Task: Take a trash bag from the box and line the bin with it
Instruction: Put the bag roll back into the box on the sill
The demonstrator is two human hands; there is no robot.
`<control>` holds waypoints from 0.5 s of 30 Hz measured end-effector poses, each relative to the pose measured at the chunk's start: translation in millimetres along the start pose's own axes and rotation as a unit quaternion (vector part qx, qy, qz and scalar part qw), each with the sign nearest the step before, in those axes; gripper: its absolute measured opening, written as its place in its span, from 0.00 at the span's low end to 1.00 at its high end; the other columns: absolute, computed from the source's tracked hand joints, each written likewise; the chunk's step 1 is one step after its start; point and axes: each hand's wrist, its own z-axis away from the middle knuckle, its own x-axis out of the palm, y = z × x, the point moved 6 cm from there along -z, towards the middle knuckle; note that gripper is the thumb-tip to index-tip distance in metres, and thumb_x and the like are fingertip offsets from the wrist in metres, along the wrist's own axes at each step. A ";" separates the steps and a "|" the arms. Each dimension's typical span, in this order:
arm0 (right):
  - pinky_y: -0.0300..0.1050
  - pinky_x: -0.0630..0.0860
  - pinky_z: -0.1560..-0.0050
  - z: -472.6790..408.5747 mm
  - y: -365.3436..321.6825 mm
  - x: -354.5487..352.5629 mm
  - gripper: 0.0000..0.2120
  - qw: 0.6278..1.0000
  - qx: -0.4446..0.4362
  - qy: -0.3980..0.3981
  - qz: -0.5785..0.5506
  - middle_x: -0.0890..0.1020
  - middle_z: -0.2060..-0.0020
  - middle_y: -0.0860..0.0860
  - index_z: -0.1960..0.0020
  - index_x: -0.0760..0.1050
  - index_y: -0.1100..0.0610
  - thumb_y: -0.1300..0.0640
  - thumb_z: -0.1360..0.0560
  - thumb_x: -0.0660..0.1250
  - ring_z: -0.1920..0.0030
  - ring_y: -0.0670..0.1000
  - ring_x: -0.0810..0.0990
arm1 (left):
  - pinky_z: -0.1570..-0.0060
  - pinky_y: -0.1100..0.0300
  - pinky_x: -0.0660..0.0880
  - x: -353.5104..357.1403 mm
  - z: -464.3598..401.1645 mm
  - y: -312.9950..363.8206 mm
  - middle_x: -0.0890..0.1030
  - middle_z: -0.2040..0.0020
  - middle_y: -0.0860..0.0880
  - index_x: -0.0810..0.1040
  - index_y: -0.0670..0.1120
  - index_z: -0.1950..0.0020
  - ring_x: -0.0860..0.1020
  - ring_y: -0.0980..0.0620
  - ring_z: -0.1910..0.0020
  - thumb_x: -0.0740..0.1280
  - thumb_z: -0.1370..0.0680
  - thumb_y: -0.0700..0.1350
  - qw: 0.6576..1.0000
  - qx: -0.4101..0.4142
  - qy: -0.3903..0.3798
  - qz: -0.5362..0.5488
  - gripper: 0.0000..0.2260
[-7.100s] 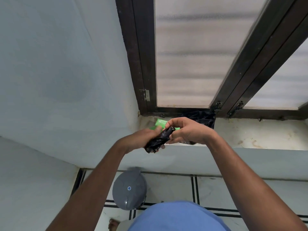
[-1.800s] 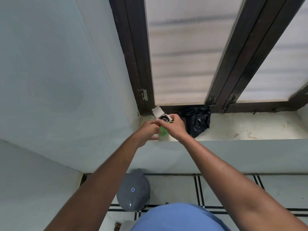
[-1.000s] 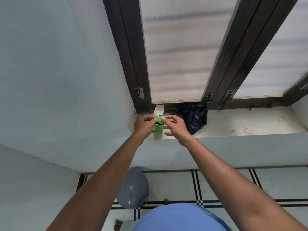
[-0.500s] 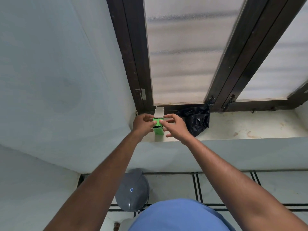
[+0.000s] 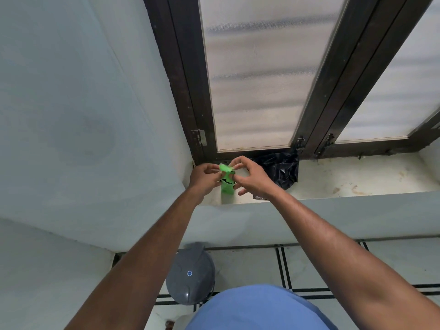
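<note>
A small green box stands on the window sill, black bag material showing at its open top. My left hand grips the box's left side. My right hand pinches the green top flap, folded over the opening. A loose black trash bag lies crumpled on the sill just right of my right hand, against the window frame. The grey lidded bin stands on the floor below, between my forearms, lid down.
A dark window frame with frosted panes rises right behind the box. A pale wall closes in on the left. The tiled floor with black lines spreads to the right of the bin. My blue shirt fills the bottom edge.
The box's white inner flap stood up half a second ago; now it is folded down and only its green side shows. Both hands stay on the box.
</note>
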 end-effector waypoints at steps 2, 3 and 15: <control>0.57 0.90 0.57 0.1 1.7 -2.0 0.08 0.999 0.003 0.032 -0.006 0.81 0.36 0.51 0.44 0.82 0.48 0.58 0.19 0.77 0.56 0.55 0.92 | 0.52 0.60 0.86 0.6 0.1 0.3 0.86 0.43 0.44 0.84 0.42 0.37 0.86 0.47 0.43 0.77 0.22 0.34 1.000 0.004 -0.006 -0.001 0.14; 0.58 0.90 0.56 0.2 2.9 -2.8 0.07 0.999 0.006 0.047 -0.012 0.82 0.36 0.53 0.46 0.82 0.48 0.59 0.19 0.77 0.57 0.55 0.92 | 0.54 0.62 0.85 0.8 0.5 0.2 0.86 0.43 0.44 0.85 0.41 0.37 0.86 0.48 0.44 0.77 0.22 0.34 1.000 0.005 -0.010 0.001 0.14; 0.53 0.90 0.57 7.0 1.2 -1.2 0.13 0.999 -0.004 0.039 0.019 0.85 0.40 0.49 0.46 0.84 0.49 0.49 0.25 0.85 0.52 0.52 0.89 | 0.43 0.51 0.87 -3.1 -1.0 -13.6 0.87 0.38 0.43 0.88 0.42 0.40 0.86 0.43 0.38 0.76 0.20 0.33 0.998 -0.030 -0.015 0.048 0.10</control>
